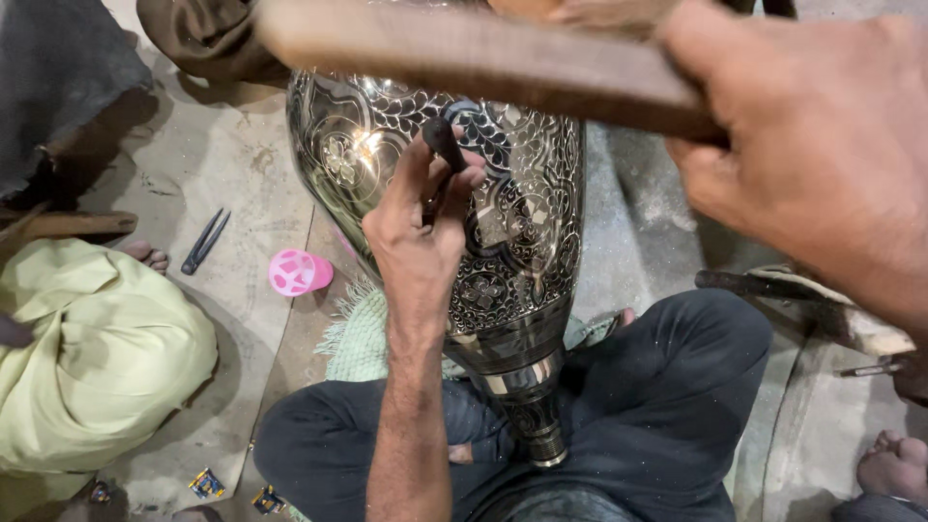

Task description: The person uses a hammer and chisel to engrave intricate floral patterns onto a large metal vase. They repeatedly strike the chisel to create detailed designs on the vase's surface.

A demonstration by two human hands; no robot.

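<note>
Behind left hand point(418, 224), chisel point(444, 143) tip hidden against vase point(522, 242).

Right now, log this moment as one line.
left hand: holds chisel tip on engraved metal vase | right hand: wooden mallet raised | vase lies across lap | pink cup on floor
</note>
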